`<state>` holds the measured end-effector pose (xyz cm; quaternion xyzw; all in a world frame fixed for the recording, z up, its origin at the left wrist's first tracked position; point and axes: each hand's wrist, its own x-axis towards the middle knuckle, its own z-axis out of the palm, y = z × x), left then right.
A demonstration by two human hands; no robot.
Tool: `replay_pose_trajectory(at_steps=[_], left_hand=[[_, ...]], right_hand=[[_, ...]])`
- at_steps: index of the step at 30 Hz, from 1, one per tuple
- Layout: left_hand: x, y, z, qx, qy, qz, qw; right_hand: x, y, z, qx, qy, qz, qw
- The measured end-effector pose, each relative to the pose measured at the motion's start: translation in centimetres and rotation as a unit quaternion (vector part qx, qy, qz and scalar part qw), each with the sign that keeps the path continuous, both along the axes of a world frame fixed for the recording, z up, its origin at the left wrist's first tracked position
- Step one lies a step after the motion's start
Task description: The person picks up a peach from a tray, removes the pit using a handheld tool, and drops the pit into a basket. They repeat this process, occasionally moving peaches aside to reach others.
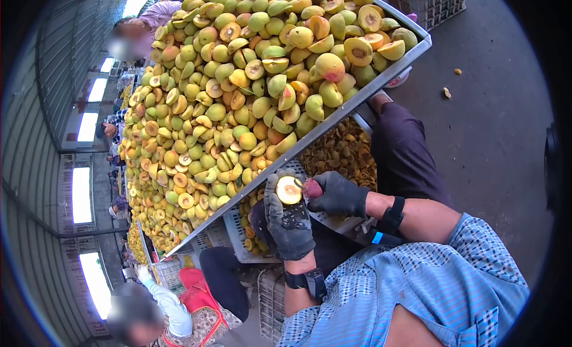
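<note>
My left hand (288, 223), in a dark, wet-specked glove, is closed around a halved yellow peach (289, 191), its cut face turned up with the pit area showing. Gripped in my gloved right hand (341, 195) is a pitting knife (312, 188) with a reddish handle. The tool's small curved dark blade touches the edge of the cut face nearest that hand. Both hands are just below the metal rim of a table (333, 121) heaped with cut peaches (238, 102).
Below the rim sit a container of brown pits and scraps (341, 153) and a light crate (241, 242) holding peach halves. A co-worker in a red apron (199, 292) sits at the lower left. More people line the table's far side. Stacked crates (441, 7) stand upper right.
</note>
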<state>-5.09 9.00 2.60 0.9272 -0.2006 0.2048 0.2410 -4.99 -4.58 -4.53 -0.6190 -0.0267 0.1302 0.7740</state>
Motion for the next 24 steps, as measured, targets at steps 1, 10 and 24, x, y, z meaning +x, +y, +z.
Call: replay_pose_trajectory(at_steps=[1, 10, 24], left_hand=[[0.3, 0.4, 0.1, 0.010, -0.037, -0.053, 0.998], [0.4, 3.1, -3.6, -0.072, 0.177, 0.035, 0.981], [1.7, 2.3, -5.9, -0.722, 0.340, 0.010, 0.602]], right_hand=[[0.0, -0.1, 0.0, 0.000, 0.001, 0.006, 1.000], [1.0, -1.0, -0.1, -0.259, -0.169, -0.077, 0.948], [-0.1, 1.8, -0.6, -0.180, -0.062, -0.015, 0.982]])
